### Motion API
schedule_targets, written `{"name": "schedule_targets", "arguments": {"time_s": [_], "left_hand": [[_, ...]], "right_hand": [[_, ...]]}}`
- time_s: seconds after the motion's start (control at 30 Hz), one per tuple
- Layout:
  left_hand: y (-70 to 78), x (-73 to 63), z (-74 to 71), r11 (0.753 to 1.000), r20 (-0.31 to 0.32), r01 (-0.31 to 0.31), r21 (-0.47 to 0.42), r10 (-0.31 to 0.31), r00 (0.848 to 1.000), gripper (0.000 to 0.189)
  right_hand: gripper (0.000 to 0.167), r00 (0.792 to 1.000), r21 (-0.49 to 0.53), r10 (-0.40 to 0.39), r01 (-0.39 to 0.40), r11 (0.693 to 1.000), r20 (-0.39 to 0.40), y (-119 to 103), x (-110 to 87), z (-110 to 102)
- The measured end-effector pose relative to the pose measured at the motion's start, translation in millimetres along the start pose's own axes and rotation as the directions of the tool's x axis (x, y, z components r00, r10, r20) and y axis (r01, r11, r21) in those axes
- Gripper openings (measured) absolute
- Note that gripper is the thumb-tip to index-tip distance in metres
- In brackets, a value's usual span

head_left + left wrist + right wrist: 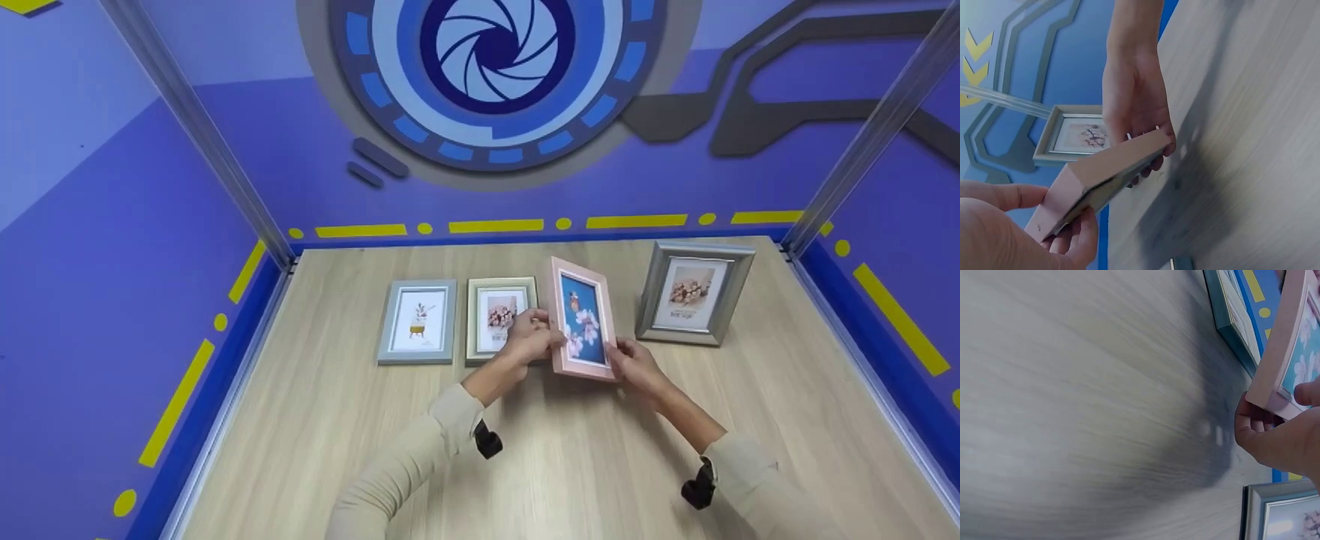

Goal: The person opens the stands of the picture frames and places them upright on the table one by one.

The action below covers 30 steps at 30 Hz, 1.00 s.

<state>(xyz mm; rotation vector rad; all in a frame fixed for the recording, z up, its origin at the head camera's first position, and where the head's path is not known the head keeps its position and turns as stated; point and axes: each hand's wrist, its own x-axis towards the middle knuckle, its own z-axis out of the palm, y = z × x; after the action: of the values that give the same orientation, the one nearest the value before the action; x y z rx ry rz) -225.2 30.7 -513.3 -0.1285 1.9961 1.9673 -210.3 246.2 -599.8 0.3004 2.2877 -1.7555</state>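
Both hands hold a pink picture frame point(583, 322) with white blossoms on a blue picture, tilted and raised off the table. The left hand point(531, 337) grips its left side, thumb on one face and fingers behind, as the left wrist view shows. At the lower right edge, the right hand point(634, 364) pinches it, with the thumb in front and the fingers curled behind. Partly covered by the left hand, a champagne-coloured frame point(480, 300) with a flower picture lies behind it. Left of that lies a blue-grey frame point(417, 322) with a plant picture.
A larger silver-grey frame point(694, 296) stands upright, leaning back, right of the right hand. All of them are on a light wooden table point(315, 420), bounded by blue printed panels point(247, 150) and metal posts point(202, 135) at the corners.
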Motion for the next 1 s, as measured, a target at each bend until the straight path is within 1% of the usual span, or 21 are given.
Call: {"name": "schedule_targets", "arguments": {"time_s": [0.03,0.1,0.2,0.27,0.37,0.47,0.53,0.57,0.63,0.67,0.77,0.83,0.9,1.0], "left_hand": [[1.5,-2.0,0.4,1.000,0.018,0.002,-0.017,-0.001,1.000,0.038],[4.6,-4.6,0.8,1.000,0.039,-0.011,-0.013,0.012,0.999,0.041],[9.8,-7.7,0.6,0.997,0.045,-0.050,0.054,0.048,0.998,0.042],[12.4,-9.9,0.8,0.989,0.052,-0.092,0.114,0.086,0.995,0.043],[14.4,-13.7,2.3,0.968,0.087,-0.171,0.182,0.157,0.984,0.043],[14.8,-18.1,4.0,0.939,0.143,-0.249,0.238,0.219,0.965,0.042],[14.5,-20.5,4.7,0.923,0.170,-0.280,0.264,0.241,0.955,0.042],[14.2,-21.2,5.0,0.919,0.180,-0.291,0.268,0.248,0.952,0.043],[14.0,-22.5,4.9,0.922,0.200,-0.287,0.260,0.239,0.950,0.046],[13.8,-22.9,4.6,0.931,0.211,-0.275,0.239,0.226,0.951,0.048],[13.5,-23.3,2.4,0.967,0.259,-0.206,0.150,0.163,0.952,0.058],[13.0,-23.1,0.2,0.979,0.293,-0.166,0.115,0.126,0.948,0.065],[11.9,-22.6,-2.4,0.982,0.326,-0.153,0.109,0.110,0.939,0.068],[9.6,-22.4,-6.1,0.973,0.362,-0.177,0.146,0.114,0.925,0.066]], "right_hand": [[0.047,1.000,0.009,0.008,-0.008,1.000,0.009,0,0.7,1],[0.046,0.999,0.030,0.020,-0.022,0.999,0.036,-1,1.8,4],[0.048,0.995,0.079,0.015,-0.022,0.997,0.097,-1,3.2,8],[0.050,0.990,0.128,0.009,-0.028,0.991,0.144,-1,3.2,10],[0.052,0.973,0.200,-0.016,-0.031,0.979,0.231,0,2.5,11],[0.053,0.953,0.247,-0.045,-0.032,0.968,0.299,2,1.6,11],[0.053,0.943,0.256,-0.066,-0.022,0.966,0.328,3,1.4,10],[0.052,0.938,0.259,-0.076,-0.015,0.966,0.338,4,1.5,9],[0.049,0.927,0.277,-0.093,-0.013,0.961,0.363,6,1.9,8],[0.045,0.923,0.288,-0.100,-0.013,0.958,0.373,7,2.1,8],[0.037,0.910,0.330,-0.120,-0.020,0.944,0.398,8,2.0,6],[0.033,0.905,0.363,-0.126,-0.034,0.931,0.407,9,1.6,5],[0.030,0.904,0.392,-0.127,-0.048,0.919,0.408,9,1.2,5],[0.024,0.901,0.435,-0.139,-0.060,0.898,0.411,10,1.1,5]]}}
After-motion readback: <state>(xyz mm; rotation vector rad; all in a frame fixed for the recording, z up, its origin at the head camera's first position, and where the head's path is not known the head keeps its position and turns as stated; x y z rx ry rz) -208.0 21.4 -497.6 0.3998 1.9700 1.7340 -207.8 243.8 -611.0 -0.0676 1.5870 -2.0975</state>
